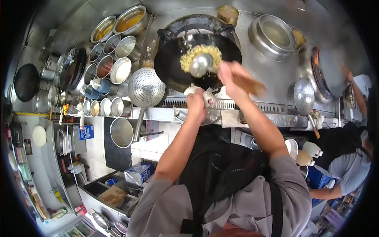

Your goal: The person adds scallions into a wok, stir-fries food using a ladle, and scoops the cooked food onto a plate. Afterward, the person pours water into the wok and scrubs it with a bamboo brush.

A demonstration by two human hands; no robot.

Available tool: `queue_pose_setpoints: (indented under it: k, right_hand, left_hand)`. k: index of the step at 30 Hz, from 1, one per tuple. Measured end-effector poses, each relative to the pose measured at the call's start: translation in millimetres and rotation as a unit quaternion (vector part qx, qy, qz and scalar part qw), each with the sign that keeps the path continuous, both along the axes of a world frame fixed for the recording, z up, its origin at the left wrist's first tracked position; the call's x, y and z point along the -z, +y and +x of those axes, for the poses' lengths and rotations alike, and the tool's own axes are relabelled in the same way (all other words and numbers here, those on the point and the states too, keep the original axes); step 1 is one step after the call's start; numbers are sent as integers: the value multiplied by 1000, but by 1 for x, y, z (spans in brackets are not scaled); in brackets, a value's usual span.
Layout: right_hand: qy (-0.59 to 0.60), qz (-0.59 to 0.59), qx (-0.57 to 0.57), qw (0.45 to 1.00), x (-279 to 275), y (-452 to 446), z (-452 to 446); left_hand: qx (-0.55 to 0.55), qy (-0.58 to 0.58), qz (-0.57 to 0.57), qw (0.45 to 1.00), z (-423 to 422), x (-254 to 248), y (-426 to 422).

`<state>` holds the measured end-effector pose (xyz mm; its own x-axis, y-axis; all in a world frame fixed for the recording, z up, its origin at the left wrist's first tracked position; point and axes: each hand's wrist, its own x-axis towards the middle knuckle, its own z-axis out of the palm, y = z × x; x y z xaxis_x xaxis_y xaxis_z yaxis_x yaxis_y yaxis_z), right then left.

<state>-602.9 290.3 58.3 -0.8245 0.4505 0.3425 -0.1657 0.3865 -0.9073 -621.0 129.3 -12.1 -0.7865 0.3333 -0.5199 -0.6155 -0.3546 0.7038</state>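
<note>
A black wok (169,65) sits on the burner in front of me with pale yellow, crumbly food (211,51) in its middle. My left hand (196,103) is closed round a folded white cloth (209,98) at the wok's near edge; the part of the rim under the cloth is hidden. My right hand (234,79) is wrapped round the wooden handle of a ladle (201,64), slightly blurred by motion. The ladle's round metal bowl rests over the food, its rounded back facing up. Left of the wok lies a perforated metal skimmer (146,87).
Metal containers with sauces and powders (121,71) crowd the left, below two bowls of orange liquid (129,21). A large pot (273,35) stands at right. Another skimmer (303,96) and a steaming wok (331,71) are farther right, by a co-worker (349,162).
</note>
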Motion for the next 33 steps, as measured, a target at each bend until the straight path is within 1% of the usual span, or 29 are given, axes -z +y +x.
queue_pose_setpoints:
  k: [1,3,4,5,6,7,8,9,11,13,14,15,16,17,18,19,20,21,22,23,24,25,27,28,29,30,31,32,33]
  right_hand:
    - [37,55,29,997,-7,2,-23]
    - [189,-42,25,981,-15,15,-56]
    - [237,-97,1,967,-44,17,-53]
    - [282,-146,-26,948,-85,21,-48]
    - [308,-136,-28,941,-113,29,-48]
    - [354,-208,-67,909,-129,40,-52]
    - [362,-225,-60,903,-139,43,-62]
    - [372,-241,-53,895,-144,43,-73]
    - [388,-244,10,889,-127,28,-112]
    - [249,-141,77,955,-70,18,-153]
    - [220,-78,70,970,-21,16,-177]
    - [116,-45,79,989,22,9,-185]
    - [91,-68,38,993,6,-1,-158]
    - [-7,58,38,998,-24,-7,-125]
    - [-2,36,13,999,-41,-18,-96]
    - [74,106,50,990,-21,-20,-83]
    - [92,43,40,994,4,-14,-94]
    - [110,-19,32,993,23,-3,-111]
    - [102,-3,30,994,26,13,-131]
    - [83,-22,50,995,10,20,-150]
    - [78,-27,50,995,-24,17,-143]
    - [76,-32,52,995,-50,10,-131]
    - [111,4,68,992,-55,-10,-94]
    - [119,-2,80,990,-31,-4,-100]
    - [128,-8,92,988,-6,2,-106]
    - [136,-14,103,985,18,9,-112]
    - [148,-26,100,984,18,28,-133]
    - [97,-141,156,973,-13,36,-150]
    - [119,-110,201,966,-48,42,-160]
  left_hand:
    - [10,21,7,1000,0,28,2]
    - [-51,45,-24,997,50,73,-21]
    - [-47,82,-31,995,72,79,-34]
    - [-48,88,-30,995,67,83,-32]
    - [-48,94,-29,994,63,87,-31]
    - [-51,64,-30,996,57,89,-35]
    - [-18,83,42,996,28,71,-29]
    - [-22,46,46,998,-1,39,-18]
    - [8,-7,23,1000,-57,56,-3]
    - [-7,21,-32,999,-70,81,13]
    - [-3,17,-31,999,-75,97,19]
    - [-12,27,-59,998,-81,115,22]
    - [-19,36,-89,995,-83,130,19]
    - [-16,30,-88,996,-86,141,18]
    - [-7,41,-71,997,-87,149,14]
    - [1,54,-52,997,-90,154,13]
    - [-1,55,-2,999,-90,152,13]
    - [1,48,0,999,-89,149,12]
    - [18,24,-26,999,-92,145,12]
    - [36,-2,-55,998,-92,139,10]
    - [72,38,-42,996,-94,121,5]
    - [78,39,-42,995,-96,124,3]
    - [29,29,20,999,-94,135,4]
    - [57,19,23,998,-96,143,1]
    - [62,18,28,998,-100,138,-3]
    - [110,-12,1,994,-104,125,-7]
    - [157,-40,-24,987,-108,112,-8]
    - [120,-50,-51,990,-109,100,-4]
    - [126,-44,-52,990,-110,104,-4]
